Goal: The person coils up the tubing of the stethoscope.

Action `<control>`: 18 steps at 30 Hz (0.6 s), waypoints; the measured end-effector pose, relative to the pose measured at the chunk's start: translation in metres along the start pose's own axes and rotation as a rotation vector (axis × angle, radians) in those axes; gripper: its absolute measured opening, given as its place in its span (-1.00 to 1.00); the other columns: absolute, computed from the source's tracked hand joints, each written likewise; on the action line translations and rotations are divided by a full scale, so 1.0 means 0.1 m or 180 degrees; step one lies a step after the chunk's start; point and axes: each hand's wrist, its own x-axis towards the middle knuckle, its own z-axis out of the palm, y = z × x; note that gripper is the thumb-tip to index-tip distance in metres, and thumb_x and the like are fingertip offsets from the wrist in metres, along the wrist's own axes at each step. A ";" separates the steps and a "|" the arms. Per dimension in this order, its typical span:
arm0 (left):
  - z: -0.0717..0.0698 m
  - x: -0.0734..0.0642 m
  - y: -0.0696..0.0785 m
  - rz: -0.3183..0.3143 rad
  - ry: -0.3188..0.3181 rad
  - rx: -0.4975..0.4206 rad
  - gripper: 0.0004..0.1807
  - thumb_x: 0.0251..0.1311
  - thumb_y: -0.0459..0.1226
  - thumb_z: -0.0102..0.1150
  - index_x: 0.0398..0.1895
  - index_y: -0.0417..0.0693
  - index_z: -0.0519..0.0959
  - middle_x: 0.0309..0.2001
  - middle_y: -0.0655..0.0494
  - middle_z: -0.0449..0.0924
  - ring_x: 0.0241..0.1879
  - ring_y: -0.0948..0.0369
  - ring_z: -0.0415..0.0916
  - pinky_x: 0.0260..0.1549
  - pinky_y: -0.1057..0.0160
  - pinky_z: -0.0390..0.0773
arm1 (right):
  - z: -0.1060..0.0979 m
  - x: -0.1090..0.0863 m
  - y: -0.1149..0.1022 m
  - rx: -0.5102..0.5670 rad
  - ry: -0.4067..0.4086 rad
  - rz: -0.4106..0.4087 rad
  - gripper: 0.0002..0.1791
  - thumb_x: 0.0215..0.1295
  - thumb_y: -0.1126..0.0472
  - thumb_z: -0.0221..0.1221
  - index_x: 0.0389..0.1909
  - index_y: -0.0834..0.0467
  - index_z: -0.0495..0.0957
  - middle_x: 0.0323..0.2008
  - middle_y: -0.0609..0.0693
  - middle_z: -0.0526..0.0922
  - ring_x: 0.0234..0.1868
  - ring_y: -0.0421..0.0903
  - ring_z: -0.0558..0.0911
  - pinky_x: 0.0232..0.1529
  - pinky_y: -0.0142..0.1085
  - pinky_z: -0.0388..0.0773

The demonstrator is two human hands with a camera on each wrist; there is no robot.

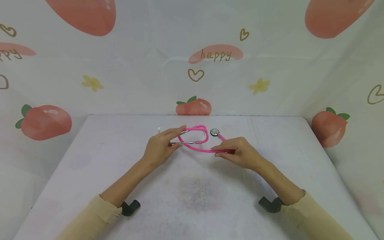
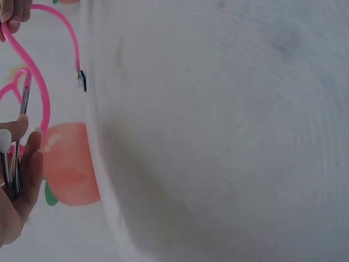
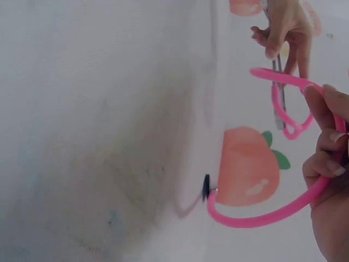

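Note:
A stethoscope with pink tubing [image 1: 195,148] and metal ear tubes is held between both hands above the table. My left hand [image 1: 159,146] grips the metal ear tubes [image 2: 24,101], with part of the looped tubing beside its fingertips. A white ear tip [image 2: 5,141] shows by that hand in the left wrist view. My right hand [image 1: 241,152] pinches the tubing between thumb and fingers. The round chest piece [image 1: 214,132] dangles from the tubing's free end, just beyond the right hand; the right wrist view shows its dark edge [image 3: 206,188].
A white-covered table [image 1: 198,193] lies under both hands. Behind it hangs a pale cloth [image 1: 144,66] printed with peaches, hearts and flowers. A dark wrist-camera mount [image 1: 131,208] sticks out by the left cuff, and another [image 1: 270,204] by the right cuff.

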 end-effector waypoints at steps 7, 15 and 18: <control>0.05 -0.01 0.01 -0.0005 -0.0090 -0.0057 -0.19 0.00 -0.29 0.54 0.38 0.24 0.46 0.13 0.19 0.64 -0.34 0.23 0.72 -0.30 0.30 0.67 | -0.03 0.05 -0.09 0.0388 0.0057 0.0200 -0.71 0.10 0.39 0.42 -0.11 0.19 0.75 -0.29 -0.10 0.77 -0.57 -0.18 0.54 -0.61 -0.46 0.45; 0.10 0.00 0.04 0.0023 -0.0300 -0.0087 -0.18 -0.05 -0.29 0.57 0.36 0.20 0.48 0.15 0.21 0.63 -0.13 0.18 0.71 -0.28 0.29 0.67 | -0.07 0.19 -0.16 0.0394 -0.0011 0.0102 -0.72 0.10 0.40 0.41 -0.12 0.19 0.75 -0.31 -0.13 0.76 -0.62 -0.23 0.42 -0.64 -0.44 0.38; 0.14 -0.01 0.05 0.0032 -0.0361 -0.0095 -0.22 -0.05 -0.28 0.56 0.34 0.16 0.50 0.15 0.19 0.63 -0.16 0.18 0.71 -0.29 0.31 0.67 | -0.09 0.26 -0.19 0.0397 0.0000 0.0042 -0.71 0.09 0.45 0.40 -0.13 0.22 0.75 -0.33 -0.08 0.76 -0.63 -0.22 0.42 -0.64 -0.44 0.37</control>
